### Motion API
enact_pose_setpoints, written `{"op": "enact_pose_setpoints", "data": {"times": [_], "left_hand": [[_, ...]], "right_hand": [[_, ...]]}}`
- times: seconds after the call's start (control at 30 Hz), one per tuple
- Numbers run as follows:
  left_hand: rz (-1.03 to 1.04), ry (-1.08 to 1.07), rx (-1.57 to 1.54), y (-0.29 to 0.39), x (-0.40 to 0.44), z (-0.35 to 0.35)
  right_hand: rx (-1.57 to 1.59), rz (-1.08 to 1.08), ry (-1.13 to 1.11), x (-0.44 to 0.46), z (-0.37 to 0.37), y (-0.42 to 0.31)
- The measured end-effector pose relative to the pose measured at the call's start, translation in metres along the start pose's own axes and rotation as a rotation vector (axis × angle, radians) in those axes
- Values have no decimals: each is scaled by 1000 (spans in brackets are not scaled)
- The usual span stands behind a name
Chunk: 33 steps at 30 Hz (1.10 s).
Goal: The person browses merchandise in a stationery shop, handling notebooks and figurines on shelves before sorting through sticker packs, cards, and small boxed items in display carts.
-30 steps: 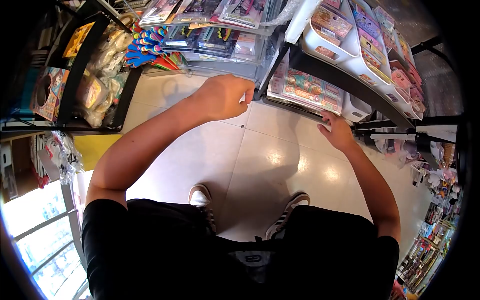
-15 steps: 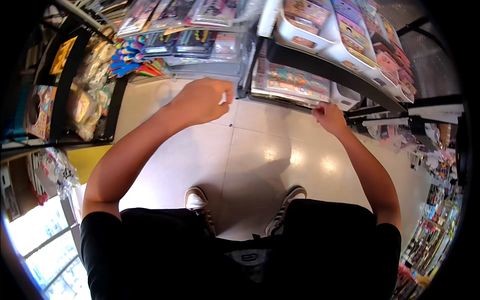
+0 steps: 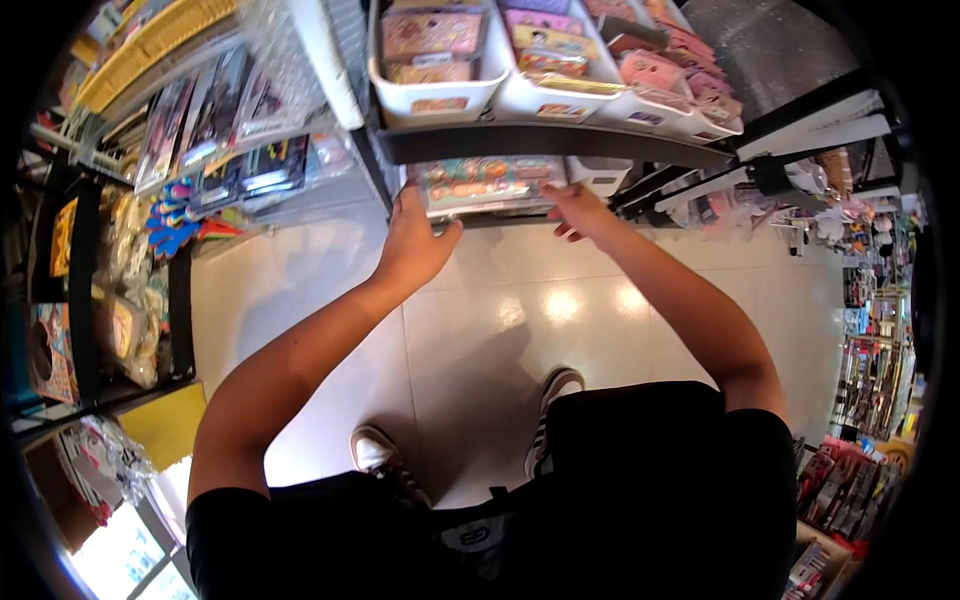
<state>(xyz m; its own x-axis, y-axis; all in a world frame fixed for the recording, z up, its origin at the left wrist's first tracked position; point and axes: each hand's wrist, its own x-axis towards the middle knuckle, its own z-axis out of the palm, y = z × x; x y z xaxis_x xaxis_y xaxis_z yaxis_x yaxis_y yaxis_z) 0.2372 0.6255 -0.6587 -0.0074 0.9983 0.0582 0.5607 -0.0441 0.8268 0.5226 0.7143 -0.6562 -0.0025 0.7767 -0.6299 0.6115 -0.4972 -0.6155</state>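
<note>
On the low shelf under the white bins lies a flat, clear-wrapped pack (image 3: pixel 490 178) with a colourful printed front. My left hand (image 3: pixel 415 240) is at its left front corner, fingers stretched forward and thumb spread away. At the right end, my right hand (image 3: pixel 582 212) has its fingers apart, the tips over or against the pack's edge; whether they touch it I cannot tell. Neither hand has closed round anything. Just right of the pack, a white container (image 3: pixel 600 172) is partly hidden below the black shelf edge (image 3: pixel 550 143).
White bins (image 3: pixel 440 105) of packaged goods stand on the shelf above. To the left are hanging packets (image 3: pixel 275 165), blue hand-shaped toys (image 3: pixel 172 225) and a dark rack of bagged goods (image 3: pixel 125 300). Dense displays (image 3: pixel 870 390) line the right side. Pale floor tiles (image 3: pixel 460 340) lie below.
The view has swung right and nearer the low shelf. Both hands, closed before, have opened and come to either end of the flat pack.
</note>
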Motion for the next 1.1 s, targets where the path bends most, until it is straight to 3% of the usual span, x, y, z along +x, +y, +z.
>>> {"op": "enact_pose_setpoints", "data": {"times": [0.2, 0.27, 0.4, 0.5, 0.6, 0.67, 0.73, 0.8, 0.87, 0.93, 1.0, 1.1], "left_hand": [[42, 55, 38, -21, 35, 21], [-61, -8, 77, -17, 38, 22], [50, 4, 109, -25, 39, 25], [11, -50, 99, -27, 46, 23], [-14, -144, 138, -34, 48, 22], [132, -100, 96, -22, 41, 12], [113, -128, 36, -42, 31, 12], [31, -293, -167, -24, 13, -9], [-59, -406, -54, -62, -4, -17], [-375, -654, -87, 4, -10, -51], [-557, -900, -331, -23, -12, -64], [-404, -857, -194, 50, -21, -79]], "right_hand": [[-12, -127, 40, 5, 16, -1], [-80, -204, 95, 4, 18, 4], [-50, -210, 75, 22, 20, 20], [-125, -261, 132, 19, 20, 20], [-168, -97, -45, 6, 8, 0], [-69, -57, -102, 0, 6, -7], [0, -84, -135, -2, 4, -10], [48, -44, -188, -5, 0, -11], [-100, -41, -303, -14, -11, -14], [-213, -93, -383, -50, -29, -17], [-318, 71, -511, -72, -49, -9], [-245, 157, -520, -118, -96, 20]]}}
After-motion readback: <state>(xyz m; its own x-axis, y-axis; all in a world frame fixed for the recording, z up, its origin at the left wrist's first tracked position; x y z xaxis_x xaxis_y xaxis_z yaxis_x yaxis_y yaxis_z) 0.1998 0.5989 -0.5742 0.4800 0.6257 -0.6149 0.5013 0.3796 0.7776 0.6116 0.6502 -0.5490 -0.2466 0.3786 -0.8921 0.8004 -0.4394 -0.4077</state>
